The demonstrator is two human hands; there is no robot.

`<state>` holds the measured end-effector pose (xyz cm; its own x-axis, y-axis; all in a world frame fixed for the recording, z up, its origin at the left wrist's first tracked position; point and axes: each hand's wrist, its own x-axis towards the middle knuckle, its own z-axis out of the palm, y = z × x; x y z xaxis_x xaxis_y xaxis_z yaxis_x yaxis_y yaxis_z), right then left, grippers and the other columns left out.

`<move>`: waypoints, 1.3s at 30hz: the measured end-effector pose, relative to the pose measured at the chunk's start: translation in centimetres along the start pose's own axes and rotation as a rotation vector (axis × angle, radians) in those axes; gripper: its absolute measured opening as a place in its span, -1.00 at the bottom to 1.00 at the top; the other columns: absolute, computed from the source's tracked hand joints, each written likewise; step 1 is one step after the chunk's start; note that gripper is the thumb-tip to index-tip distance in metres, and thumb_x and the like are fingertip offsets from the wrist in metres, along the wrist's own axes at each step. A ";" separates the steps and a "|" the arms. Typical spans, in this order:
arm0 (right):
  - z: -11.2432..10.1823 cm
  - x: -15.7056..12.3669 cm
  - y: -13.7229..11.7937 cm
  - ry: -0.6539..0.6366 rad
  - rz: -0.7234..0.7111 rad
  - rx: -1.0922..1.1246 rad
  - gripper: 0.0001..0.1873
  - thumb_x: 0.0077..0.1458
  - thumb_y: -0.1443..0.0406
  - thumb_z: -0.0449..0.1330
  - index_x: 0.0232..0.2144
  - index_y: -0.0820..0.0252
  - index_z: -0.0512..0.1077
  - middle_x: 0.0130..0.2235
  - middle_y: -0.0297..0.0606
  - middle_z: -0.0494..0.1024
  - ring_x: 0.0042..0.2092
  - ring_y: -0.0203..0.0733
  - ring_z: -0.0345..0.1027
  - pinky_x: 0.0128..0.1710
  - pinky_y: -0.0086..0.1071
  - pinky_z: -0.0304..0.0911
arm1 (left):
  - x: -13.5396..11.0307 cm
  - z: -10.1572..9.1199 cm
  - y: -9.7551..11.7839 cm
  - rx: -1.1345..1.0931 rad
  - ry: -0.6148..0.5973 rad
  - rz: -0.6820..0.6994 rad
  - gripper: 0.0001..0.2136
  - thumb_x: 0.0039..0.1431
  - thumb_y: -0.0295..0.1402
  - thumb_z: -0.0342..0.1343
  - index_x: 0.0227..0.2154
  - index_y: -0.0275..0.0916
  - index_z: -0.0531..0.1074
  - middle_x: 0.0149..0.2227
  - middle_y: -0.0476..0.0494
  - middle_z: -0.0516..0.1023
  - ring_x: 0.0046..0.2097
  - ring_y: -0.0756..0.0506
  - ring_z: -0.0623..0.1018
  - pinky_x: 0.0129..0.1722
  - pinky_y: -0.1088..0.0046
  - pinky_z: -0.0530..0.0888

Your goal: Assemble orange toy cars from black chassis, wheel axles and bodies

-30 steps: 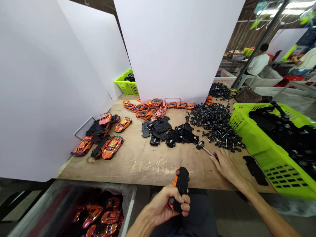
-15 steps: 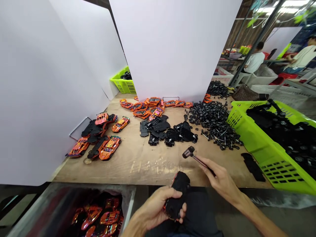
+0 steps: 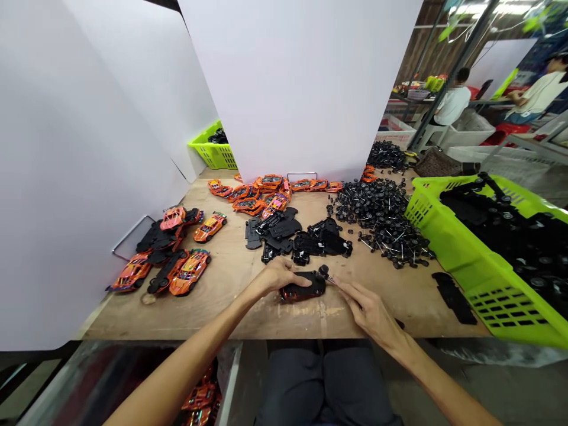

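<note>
Along the front of the wooden bench point(image 3: 231, 290), a toy car point(image 3: 302, 289) lies upside down, black underside up, with a strip of orange showing at its edge. The left hand point(image 3: 277, 275) grips it from above, fingers curled over the chassis. The right hand point(image 3: 366, 310) pinches the thin handle of a small mallet point(image 3: 323, 272), whose dark head sits at the car's right end, touching it or just beside it. Beyond the hands lie loose black chassis point(image 3: 284, 234), with a heap of wheels on axles point(image 3: 377, 219) to their right. Orange car bodies point(image 3: 190, 272) sit at left, and a lime-green plastic basket point(image 3: 488, 248) of black parts fills the right edge.
</note>
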<state>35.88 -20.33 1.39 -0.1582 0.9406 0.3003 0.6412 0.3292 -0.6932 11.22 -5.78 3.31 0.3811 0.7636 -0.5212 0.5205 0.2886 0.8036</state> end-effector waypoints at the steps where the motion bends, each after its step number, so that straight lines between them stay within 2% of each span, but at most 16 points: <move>1: -0.1 0.2 -0.1 -0.005 0.004 0.000 -0.50 0.41 0.37 0.04 0.31 -0.03 0.40 0.14 -0.22 0.63 0.08 -0.07 0.60 0.11 -0.16 0.55 | 0.2 0.0 -0.4 0.000 0.030 0.009 -0.56 -0.49 -0.11 0.56 -0.65 -0.22 0.44 -0.62 0.07 0.44 -0.53 -0.03 0.40 -0.52 0.45 0.25; 3: -0.5 0.6 -0.4 0.003 0.002 -0.002 -0.51 0.40 0.37 0.06 0.29 -0.05 0.42 0.14 -0.25 0.63 0.10 -0.05 0.58 0.15 -0.14 0.53 | 0.4 0.1 -1.0 0.005 0.084 0.029 -0.54 -0.50 -0.10 0.55 -0.59 -0.22 0.46 -0.58 0.09 0.44 -0.50 -0.03 0.41 -0.49 0.46 0.26; 7: -1.0 1.2 -1.0 0.201 0.037 -0.023 -0.50 0.39 0.38 0.09 0.29 -0.07 0.43 0.20 -0.28 0.58 0.17 -0.02 0.53 0.24 -0.10 0.44 | 0.5 0.2 -1.4 0.011 0.140 0.052 -0.54 -0.49 -0.15 0.55 -0.55 -0.20 0.43 -0.58 0.12 0.41 -0.49 -0.02 0.38 -0.48 0.48 0.23; 8: -0.9 1.2 -1.0 0.208 0.032 -0.025 -0.49 0.38 0.39 0.08 0.28 -0.06 0.44 0.19 -0.27 0.59 0.15 -0.03 0.54 0.22 -0.11 0.46 | 0.5 0.2 -1.4 0.008 0.140 0.053 -0.55 -0.49 -0.16 0.55 -0.57 -0.20 0.42 -0.59 0.12 0.41 -0.49 -0.02 0.37 -0.48 0.48 0.22; 11: -0.5 0.9 -0.8 0.056 -0.008 -0.030 -0.47 0.35 0.43 0.05 0.25 -0.07 0.47 0.11 -0.28 0.65 0.04 -0.05 0.61 0.10 -0.16 0.55 | 0.3 0.2 -1.1 -0.012 0.125 0.052 -0.57 -0.48 -0.18 0.53 -0.61 -0.20 0.39 -0.61 0.12 0.39 -0.51 -0.02 0.36 -0.49 0.47 0.21; 15: -0.3 -0.1 -0.9 0.162 0.038 -0.058 -0.46 0.33 0.42 0.05 0.26 -0.06 0.47 0.10 -0.23 0.64 0.06 -0.05 0.59 0.10 -0.18 0.54 | 0.0 0.3 -0.9 -0.041 0.120 0.054 -0.60 -0.44 -0.19 0.51 -0.60 -0.19 0.40 -0.62 0.12 0.39 -0.52 -0.02 0.36 -0.50 0.46 0.21; 18: -0.2 -0.8 -1.1 0.056 0.042 -0.061 -0.43 0.31 0.44 0.02 0.26 -0.04 0.47 -0.05 -0.23 0.69 -0.11 -0.12 0.63 -0.06 -0.28 0.59 | -0.1 0.4 -1.0 -0.053 0.130 0.059 -0.60 -0.43 -0.19 0.50 -0.62 -0.19 0.38 -0.62 0.11 0.40 -0.52 -0.02 0.36 -0.51 0.46 0.22; 22: -0.1 -1.2 -1.3 0.115 0.081 -0.038 -0.46 0.33 0.42 0.03 0.25 -0.04 0.48 0.04 -0.21 0.66 0.00 -0.07 0.61 0.02 -0.26 0.55 | -0.2 0.5 -1.2 -0.070 0.139 0.072 -0.60 -0.41 -0.17 0.49 -0.62 -0.19 0.36 -0.61 0.11 0.40 -0.52 -0.01 0.37 -0.51 0.47 0.22; 25: 0.0 -0.6 -1.2 0.075 0.077 -0.010 -0.48 0.34 0.41 0.04 0.25 -0.04 0.48 0.01 -0.23 0.68 -0.03 -0.08 0.63 -0.01 -0.24 0.58 | -0.2 0.6 -1.2 -0.078 0.141 0.074 -0.59 -0.41 -0.18 0.50 -0.61 -0.19 0.36 -0.61 0.12 0.40 -0.53 -0.01 0.37 -0.51 0.48 0.23; 29: 0.1 1.4 -1.0 0.238 0.102 -0.008 -0.54 0.35 0.39 0.08 0.20 0.00 0.53 0.15 -0.23 0.62 0.14 -0.02 0.55 0.21 -0.11 0.46 | -0.4 0.6 -1.0 -0.086 0.126 0.071 -0.59 -0.38 -0.17 0.49 -0.63 -0.19 0.34 -0.62 0.11 0.40 -0.54 -0.01 0.37 -0.53 0.48 0.23; 32: 0.2 2.2 -0.9 0.173 0.099 0.005 -0.57 0.35 0.38 0.09 0.15 0.01 0.57 0.10 -0.24 0.66 0.11 -0.01 0.58 0.19 -0.10 0.48 | -0.6 0.6 -0.8 -0.096 0.127 0.074 -0.57 -0.39 -0.19 0.49 -0.66 -0.18 0.30 -0.65 0.13 0.36 -0.56 0.01 0.33 -0.54 0.49 0.22; 36: 0.4 0.6 -1.4 0.282 0.123 -0.032 -0.56 0.35 0.39 0.08 0.18 0.04 0.55 0.12 -0.21 0.65 0.13 -0.01 0.57 0.20 -0.11 0.47 | -0.7 0.7 -0.9 -0.124 0.136 0.082 -0.55 -0.35 -0.18 0.50 -0.66 -0.18 0.27 -0.68 0.14 0.33 -0.58 0.03 0.30 -0.57 0.50 0.18; 39: 0.1 -1.1 -1.6 0.145 0.111 -0.039 -0.52 0.36 0.39 0.04 0.22 0.02 0.51 0.04 -0.22 0.69 0.02 -0.06 0.63 0.05 -0.20 0.56 | -0.5 1.1 -1.2 -0.163 0.148 0.089 -0.54 -0.35 -0.14 0.51 -0.63 -0.18 0.30 -0.66 0.13 0.37 -0.60 0.03 0.33 -0.58 0.51 0.21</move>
<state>34.96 -21.85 2.08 0.0230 0.9483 0.3167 0.6776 0.2181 -0.7023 11.30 -7.15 2.28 0.2974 0.8631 -0.4082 0.3552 0.2968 0.8864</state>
